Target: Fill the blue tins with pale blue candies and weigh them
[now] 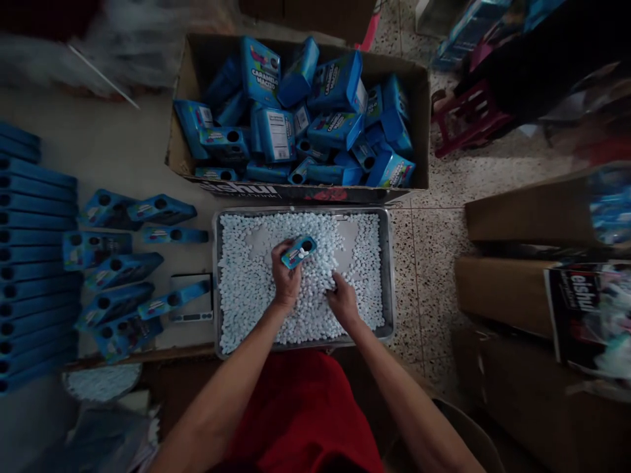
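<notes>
One small blue box (298,251), round hole, clamped in left hand (286,272); right hand (342,299) fingers buried in pellets (246,289).

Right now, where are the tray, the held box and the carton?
tray (389,276): head view, right rim.
held box (298,252): head view, its blue face.
carton (420,125): head view, right wall.

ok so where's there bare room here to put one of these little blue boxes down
Bare tabletop left of the cardboard box, above the loose blue boxes. Two small bare patches in the metal tray, top left and top right. Crowded: tray of white candies, left stacks.
</notes>
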`<state>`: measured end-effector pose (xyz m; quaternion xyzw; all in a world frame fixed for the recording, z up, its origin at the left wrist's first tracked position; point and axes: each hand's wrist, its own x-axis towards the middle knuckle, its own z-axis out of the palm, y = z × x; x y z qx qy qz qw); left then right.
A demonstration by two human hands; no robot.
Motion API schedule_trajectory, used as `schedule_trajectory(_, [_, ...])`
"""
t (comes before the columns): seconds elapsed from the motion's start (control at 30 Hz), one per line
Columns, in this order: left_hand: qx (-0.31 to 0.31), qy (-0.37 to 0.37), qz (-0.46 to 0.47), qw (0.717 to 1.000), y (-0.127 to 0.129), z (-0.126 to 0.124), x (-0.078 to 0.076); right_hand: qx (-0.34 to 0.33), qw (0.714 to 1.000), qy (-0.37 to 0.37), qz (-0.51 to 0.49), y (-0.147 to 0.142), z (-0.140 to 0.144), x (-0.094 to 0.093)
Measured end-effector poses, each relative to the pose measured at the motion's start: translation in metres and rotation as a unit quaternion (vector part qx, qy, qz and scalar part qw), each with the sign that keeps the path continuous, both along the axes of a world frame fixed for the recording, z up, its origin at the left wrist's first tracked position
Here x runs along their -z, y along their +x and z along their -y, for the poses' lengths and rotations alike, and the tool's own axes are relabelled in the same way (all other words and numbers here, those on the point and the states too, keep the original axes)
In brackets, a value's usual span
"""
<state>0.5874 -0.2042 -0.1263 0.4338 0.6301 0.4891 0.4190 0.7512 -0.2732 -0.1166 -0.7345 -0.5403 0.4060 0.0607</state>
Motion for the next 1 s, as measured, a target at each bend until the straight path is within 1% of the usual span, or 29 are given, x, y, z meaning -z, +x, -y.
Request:
schedule_trajectory(0.1, [0.043,0.032,-0.032,0.998,-0.033,-0.012,-0.015,0.053,0.989,0.020,-0.138,0.017,0.007,-0.019])
schedule_trajectory(0.17, [0.068,0.040,-0.060,0.995,-0.053,-0.019,-0.024,0.062,0.977,0.015,-0.203,0.022,0.007,-0.038])
schedule_trajectory(0.23, [0.091,0.045,-0.085,0.991,-0.068,-0.024,-0.031,0.047,0.973,-0.003,-0.225,0.022,0.000,-0.059])
schedule_trajectory(0.33, [0.125,0.046,-0.089,0.987,-0.081,-0.026,-0.035,-0.024,0.977,-0.027,-0.211,0.016,-0.022,-0.091])
schedule_trajectory(0.47, [0.162,0.035,-0.054,0.985,-0.093,-0.021,-0.033,-0.128,0.979,-0.048,-0.152,0.009,-0.056,-0.129])
schedule_trajectory(0.6, [0.169,0.026,-0.017,0.985,-0.102,-0.013,-0.030,-0.178,0.970,-0.117,-0.119,0.002,-0.080,-0.159])
schedule_trajectory(0.7, [0.157,-0.009,0.039,0.987,-0.104,-0.011,-0.031,-0.185,0.965,-0.155,-0.105,-0.004,-0.092,-0.171])
schedule_trajectory(0.77, [0.149,-0.036,0.082,0.985,-0.104,-0.011,-0.033,-0.176,0.963,-0.175,-0.107,-0.008,-0.099,-0.174])
schedule_trajectory(0.83, [0.143,-0.048,0.108,0.983,-0.103,-0.010,-0.034,-0.164,0.960,-0.199,-0.112,-0.013,-0.104,-0.176])
schedule_trajectory(0.93, [0.133,-0.055,0.125,0.982,-0.103,-0.010,-0.033,-0.158,0.956,-0.220,-0.110,-0.014,-0.107,-0.178])
schedule_trajectory(1.0, [0.138,-0.050,0.095,0.985,-0.101,-0.010,-0.032,-0.166,0.957,-0.210,-0.116,-0.006,-0.101,-0.178])
